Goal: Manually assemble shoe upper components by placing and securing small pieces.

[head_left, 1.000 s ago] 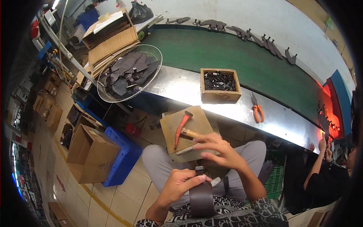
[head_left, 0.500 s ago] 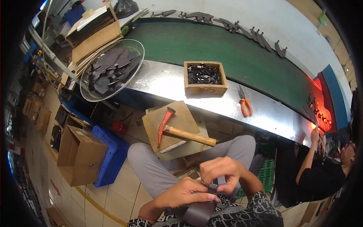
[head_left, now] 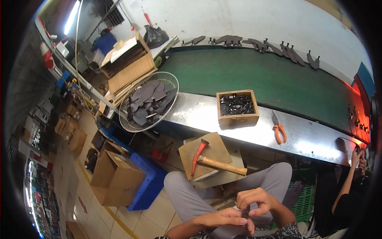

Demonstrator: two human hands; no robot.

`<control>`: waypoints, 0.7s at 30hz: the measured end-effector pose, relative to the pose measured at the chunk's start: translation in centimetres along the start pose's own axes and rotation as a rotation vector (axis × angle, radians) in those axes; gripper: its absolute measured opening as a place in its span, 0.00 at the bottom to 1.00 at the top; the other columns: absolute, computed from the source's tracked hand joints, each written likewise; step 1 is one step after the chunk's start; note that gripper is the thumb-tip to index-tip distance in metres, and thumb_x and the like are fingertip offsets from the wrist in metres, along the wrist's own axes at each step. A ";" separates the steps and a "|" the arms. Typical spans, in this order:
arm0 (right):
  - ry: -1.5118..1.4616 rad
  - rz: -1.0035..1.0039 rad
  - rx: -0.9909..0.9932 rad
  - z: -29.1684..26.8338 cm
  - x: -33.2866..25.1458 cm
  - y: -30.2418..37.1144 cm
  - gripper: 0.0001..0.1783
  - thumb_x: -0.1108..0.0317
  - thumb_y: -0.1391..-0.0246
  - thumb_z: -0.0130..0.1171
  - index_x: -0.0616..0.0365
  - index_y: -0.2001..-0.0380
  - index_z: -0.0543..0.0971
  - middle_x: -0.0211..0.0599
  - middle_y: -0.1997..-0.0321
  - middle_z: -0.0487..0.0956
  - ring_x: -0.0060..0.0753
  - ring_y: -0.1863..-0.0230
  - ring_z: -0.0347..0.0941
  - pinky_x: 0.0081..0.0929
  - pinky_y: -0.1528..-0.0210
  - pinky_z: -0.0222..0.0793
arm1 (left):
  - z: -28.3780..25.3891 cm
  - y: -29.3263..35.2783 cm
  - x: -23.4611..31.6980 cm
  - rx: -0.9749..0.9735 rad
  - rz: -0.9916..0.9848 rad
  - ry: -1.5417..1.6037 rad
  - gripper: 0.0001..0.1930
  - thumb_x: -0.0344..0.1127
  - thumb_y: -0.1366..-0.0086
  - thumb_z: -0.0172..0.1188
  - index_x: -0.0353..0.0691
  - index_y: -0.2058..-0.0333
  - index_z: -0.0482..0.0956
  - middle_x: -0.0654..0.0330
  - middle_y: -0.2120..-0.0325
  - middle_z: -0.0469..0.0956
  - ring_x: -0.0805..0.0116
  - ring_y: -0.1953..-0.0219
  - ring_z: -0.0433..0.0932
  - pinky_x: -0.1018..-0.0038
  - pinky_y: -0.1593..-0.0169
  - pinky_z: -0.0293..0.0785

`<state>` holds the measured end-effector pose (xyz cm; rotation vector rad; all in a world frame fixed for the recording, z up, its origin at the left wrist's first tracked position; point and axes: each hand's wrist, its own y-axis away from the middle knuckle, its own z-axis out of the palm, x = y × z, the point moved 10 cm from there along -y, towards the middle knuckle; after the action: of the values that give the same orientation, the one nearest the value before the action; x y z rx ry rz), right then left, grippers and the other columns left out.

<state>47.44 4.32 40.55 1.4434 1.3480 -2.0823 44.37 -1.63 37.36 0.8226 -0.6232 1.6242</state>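
Close together above my lap, both hands work on a dark brown, leather-like flat piece [head_left: 227, 232]. My left hand [head_left: 227, 218] is closed on it, the thumb lying along the top. With curled fingers, my right hand [head_left: 256, 200] pinches at the same spot near the left fingertips; a small dark part shows there, too small to name. Much of the flat piece is hidden by my hands and the lower edge. Beyond them, a hammer [head_left: 221, 165] with a red head and wooden handle rests on a square tan board [head_left: 213, 145] between my knees.
On the metal ledge [head_left: 191, 111] stand a wooden box [head_left: 238, 120] of small black parts and orange-handled pliers [head_left: 279, 133]. A wire basket [head_left: 128, 123] of dark pieces is left. Behind runs a green belt [head_left: 254, 71]. A co-worker's arm [head_left: 346, 187] is at right.
The whole scene has shifted right and down in the picture as my head turned. My hands stay together on the brown piece, which now shows less above the lower edge.
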 end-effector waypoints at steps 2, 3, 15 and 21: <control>-0.007 -0.014 0.040 -0.4 -0.3 0.7 0.15 0.65 0.45 0.58 0.70 0.72 0.75 0.47 0.71 0.75 0.46 0.71 0.70 0.36 0.67 0.67 | 0.5 -0.9 -0.5 -0.062 -0.028 0.126 0.18 0.41 0.27 0.46 0.30 0.58 0.78 0.57 0.60 0.78 0.71 0.54 0.74 0.75 0.46 0.66; -0.001 -0.013 0.063 -0.7 -0.4 0.8 0.15 0.65 0.45 0.58 0.70 0.72 0.75 0.47 0.71 0.75 0.46 0.71 0.70 0.36 0.67 0.67 | 0.5 -1.1 -0.5 -0.077 -0.045 0.132 0.18 0.41 0.27 0.46 0.30 0.58 0.78 0.57 0.60 0.78 0.71 0.54 0.74 0.75 0.46 0.66; 0.140 -0.264 0.026 -1.3 -3.3 2.1 0.16 0.64 0.43 0.58 0.72 0.70 0.77 0.49 0.70 0.76 0.45 0.72 0.69 0.35 0.70 0.66 | 0.2 -1.5 0.7 0.074 -0.263 -0.122 0.18 0.40 0.28 0.48 0.30 0.61 0.80 0.60 0.62 0.81 0.75 0.55 0.75 0.77 0.48 0.67; 0.132 0.058 0.325 -6.6 1.5 5.3 0.21 0.55 0.39 0.50 0.66 0.58 0.76 0.41 0.60 0.77 0.33 0.62 0.72 0.27 0.59 0.68 | -5.4 -0.5 4.1 0.574 -0.022 -0.335 0.17 0.41 0.28 0.49 0.34 0.59 0.81 0.64 0.65 0.79 0.78 0.61 0.73 0.80 0.53 0.67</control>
<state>54.11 7.18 36.02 1.7521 1.0283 -2.2820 43.48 5.10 37.22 1.5377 -0.3688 1.6797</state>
